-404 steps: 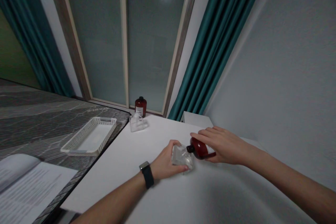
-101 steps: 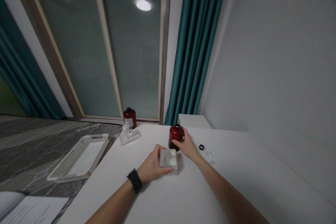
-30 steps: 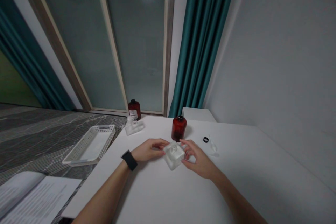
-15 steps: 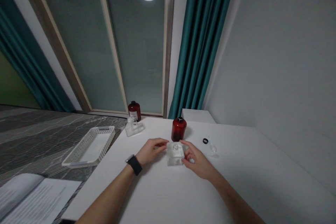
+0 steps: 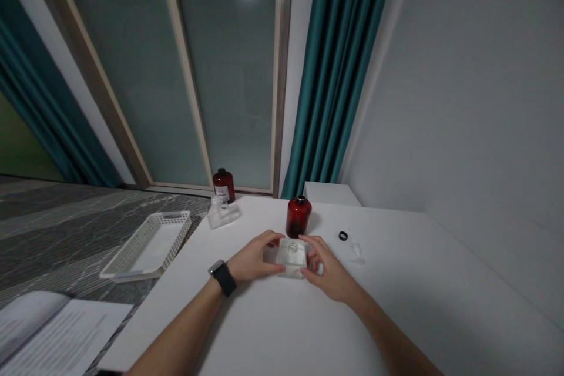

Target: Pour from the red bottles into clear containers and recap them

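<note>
A clear, square glass bottle (image 5: 292, 254) with a round opening on top stands upright on the white table. My left hand (image 5: 258, 255) grips its left side, thumb at the near corner and fingers at the far one. On the opposite side, my right hand (image 5: 328, 267) has its thumb and fingers closed round the glass. Just behind stands an amber bottle (image 5: 298, 217) with a dark neck. To the right lie a black ring (image 5: 343, 236) and a small clear piece (image 5: 356, 249), perhaps a stopper.
At the table's far left corner are a labelled amber bottle (image 5: 224, 186) and another clear glass vessel (image 5: 223, 214). A white perforated basket (image 5: 147, 247) and an open book (image 5: 66, 329) lie left of the white table (image 5: 273, 329). A wall (image 5: 476, 117) rises at the right.
My left hand has moved its thumb forward onto the near left corner of the glass bottle and now spans its side. My right hand keeps its hold. The bottle stays in place.
</note>
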Action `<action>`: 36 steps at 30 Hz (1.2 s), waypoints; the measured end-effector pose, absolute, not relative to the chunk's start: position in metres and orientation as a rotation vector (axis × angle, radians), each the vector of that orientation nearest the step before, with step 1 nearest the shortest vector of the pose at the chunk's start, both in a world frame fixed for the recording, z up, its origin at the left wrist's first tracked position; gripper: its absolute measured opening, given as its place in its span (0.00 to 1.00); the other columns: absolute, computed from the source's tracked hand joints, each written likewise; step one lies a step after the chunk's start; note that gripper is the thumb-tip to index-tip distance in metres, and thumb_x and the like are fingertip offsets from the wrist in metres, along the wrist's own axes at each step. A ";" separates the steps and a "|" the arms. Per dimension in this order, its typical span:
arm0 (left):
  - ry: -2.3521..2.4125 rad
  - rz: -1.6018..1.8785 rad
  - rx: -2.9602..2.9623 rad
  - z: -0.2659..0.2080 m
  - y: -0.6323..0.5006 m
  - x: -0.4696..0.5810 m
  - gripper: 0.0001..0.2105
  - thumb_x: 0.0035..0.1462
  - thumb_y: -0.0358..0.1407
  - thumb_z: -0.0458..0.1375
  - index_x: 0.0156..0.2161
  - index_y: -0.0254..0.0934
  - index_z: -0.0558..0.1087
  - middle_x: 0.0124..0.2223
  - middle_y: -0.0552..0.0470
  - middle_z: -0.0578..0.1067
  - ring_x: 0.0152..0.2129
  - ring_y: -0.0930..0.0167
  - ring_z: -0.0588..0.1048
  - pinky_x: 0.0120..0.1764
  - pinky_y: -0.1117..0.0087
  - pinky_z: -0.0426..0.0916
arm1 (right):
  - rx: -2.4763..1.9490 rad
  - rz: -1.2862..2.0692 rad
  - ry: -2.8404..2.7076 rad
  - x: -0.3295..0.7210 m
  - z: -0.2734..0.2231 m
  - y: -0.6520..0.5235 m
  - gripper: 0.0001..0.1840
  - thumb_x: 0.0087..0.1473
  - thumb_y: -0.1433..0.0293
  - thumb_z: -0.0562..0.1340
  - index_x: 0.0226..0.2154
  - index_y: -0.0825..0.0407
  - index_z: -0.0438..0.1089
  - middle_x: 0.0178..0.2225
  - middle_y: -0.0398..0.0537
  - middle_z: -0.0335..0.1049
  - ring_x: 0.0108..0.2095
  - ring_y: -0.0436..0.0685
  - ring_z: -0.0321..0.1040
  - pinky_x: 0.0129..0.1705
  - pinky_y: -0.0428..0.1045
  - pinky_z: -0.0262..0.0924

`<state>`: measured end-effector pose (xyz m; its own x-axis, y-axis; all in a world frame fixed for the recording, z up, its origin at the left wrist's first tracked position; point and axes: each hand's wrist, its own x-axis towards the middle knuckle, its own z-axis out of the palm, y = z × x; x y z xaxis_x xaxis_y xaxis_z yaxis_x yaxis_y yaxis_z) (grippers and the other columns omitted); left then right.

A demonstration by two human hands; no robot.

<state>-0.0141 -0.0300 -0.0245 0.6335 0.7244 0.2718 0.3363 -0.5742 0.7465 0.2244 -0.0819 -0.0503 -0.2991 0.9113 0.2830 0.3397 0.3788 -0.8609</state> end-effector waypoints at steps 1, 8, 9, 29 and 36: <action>0.821 0.752 2.190 -0.025 -0.030 -0.014 0.26 0.48 0.36 0.68 0.53 0.37 0.69 0.47 0.47 0.73 0.42 0.64 0.72 0.48 0.62 0.68 | -1.096 0.884 -1.836 0.225 -0.050 -0.082 0.34 0.50 0.75 0.62 0.60 0.45 0.58 0.53 0.52 0.58 0.37 0.53 0.65 0.34 0.50 0.67; 0.823 0.730 2.185 -0.027 -0.028 -0.017 0.26 0.50 0.38 0.68 0.54 0.37 0.69 0.49 0.45 0.73 0.43 0.63 0.73 0.48 0.61 0.69 | -1.131 0.815 -1.921 0.241 -0.037 -0.079 0.36 0.50 0.76 0.62 0.61 0.43 0.57 0.55 0.51 0.64 0.47 0.57 0.67 0.38 0.51 0.66; 0.825 0.726 2.178 -0.026 -0.028 -0.016 0.26 0.50 0.37 0.67 0.54 0.37 0.69 0.49 0.45 0.73 0.43 0.62 0.73 0.48 0.60 0.69 | -1.152 0.748 -1.920 0.246 -0.035 -0.077 0.34 0.51 0.76 0.61 0.60 0.44 0.59 0.52 0.50 0.67 0.47 0.58 0.67 0.40 0.52 0.66; 0.840 0.689 2.141 -0.020 -0.030 -0.013 0.24 0.50 0.34 0.64 0.53 0.39 0.68 0.51 0.46 0.73 0.45 0.61 0.73 0.49 0.58 0.70 | -2.101 0.148 -1.656 0.339 -0.060 -0.047 0.25 0.54 0.64 0.62 0.53 0.55 0.62 0.31 0.50 0.73 0.36 0.62 0.71 0.37 0.51 0.56; 0.830 0.692 2.149 -0.020 -0.031 -0.014 0.24 0.50 0.34 0.64 0.53 0.39 0.68 0.51 0.46 0.73 0.46 0.61 0.73 0.49 0.56 0.71 | -2.085 0.202 -1.621 0.339 -0.060 -0.047 0.20 0.52 0.69 0.62 0.48 0.51 0.63 0.26 0.43 0.70 0.31 0.59 0.71 0.33 0.49 0.53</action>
